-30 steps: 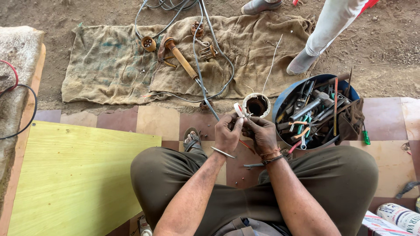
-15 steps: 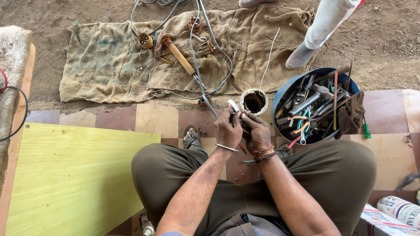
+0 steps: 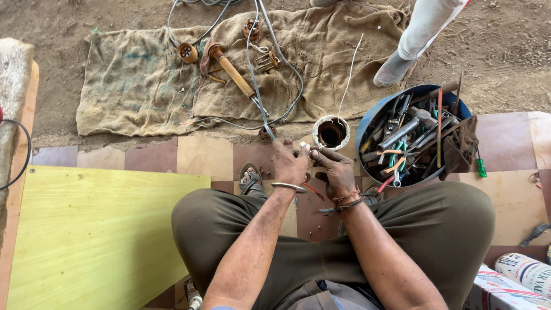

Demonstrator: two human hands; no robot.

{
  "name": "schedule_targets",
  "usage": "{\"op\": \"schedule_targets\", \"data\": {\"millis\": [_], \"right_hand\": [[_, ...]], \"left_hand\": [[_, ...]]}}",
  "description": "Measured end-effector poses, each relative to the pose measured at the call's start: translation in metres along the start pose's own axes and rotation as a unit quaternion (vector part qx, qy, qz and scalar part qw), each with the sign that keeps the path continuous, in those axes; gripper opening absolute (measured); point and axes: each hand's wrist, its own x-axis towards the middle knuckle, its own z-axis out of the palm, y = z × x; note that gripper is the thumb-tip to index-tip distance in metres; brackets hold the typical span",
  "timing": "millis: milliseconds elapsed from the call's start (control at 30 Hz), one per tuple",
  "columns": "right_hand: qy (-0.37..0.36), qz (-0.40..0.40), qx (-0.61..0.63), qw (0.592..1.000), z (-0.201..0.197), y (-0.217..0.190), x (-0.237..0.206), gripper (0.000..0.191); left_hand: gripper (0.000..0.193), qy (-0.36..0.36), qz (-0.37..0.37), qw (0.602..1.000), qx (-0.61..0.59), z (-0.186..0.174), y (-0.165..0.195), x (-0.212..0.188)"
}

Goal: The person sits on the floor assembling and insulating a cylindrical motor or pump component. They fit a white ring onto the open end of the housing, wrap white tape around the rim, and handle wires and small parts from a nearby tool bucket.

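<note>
Pinching a small white piece [image 3: 304, 146] just beside the rusty cylinder [image 3: 331, 132], left hand [image 3: 290, 163] & right hand [image 3: 334, 169] fingers clamped together on it; looks light, stiff, prob. slippery, so best gripped by its edges w/ fingertips.

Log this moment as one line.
left hand: pinching small white piece | right hand: on same piece | nearby: white-rimmed round cup, blue tub of tools

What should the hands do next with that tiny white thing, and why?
Probably keep pinching it and work it a little further. Both hands, left hand and right hand, meet on the small white piece just in front of the white ring, and it looks unfinished; the piece is too small to tell more.
</note>
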Motion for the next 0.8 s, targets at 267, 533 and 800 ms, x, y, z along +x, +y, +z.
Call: {"op": "schedule_targets", "data": {"millis": [267, 533, 800], "right_hand": [[0.011, 0.006, 0.028, 1.000, -0.002, -0.004, 0.006, 0.020], [-0.001, -0.045, -0.017, 0.999, 0.000, -0.010, 0.000, 0.021], [-0.138, -0.006, -0.020, 0.990, -0.002, -0.021, -0.008, 0.034]], "left_hand": [[0.010, -0.095, 0.020, 0.995, -0.032, -0.012, 0.018, -0.011], [0.005, -0.043, 0.196, 0.979, 0.033, -0.007, -0.004, -0.013], [0.003, -0.050, 0.175, 0.983, 0.001, 0.001, -0.007, -0.011]]}}
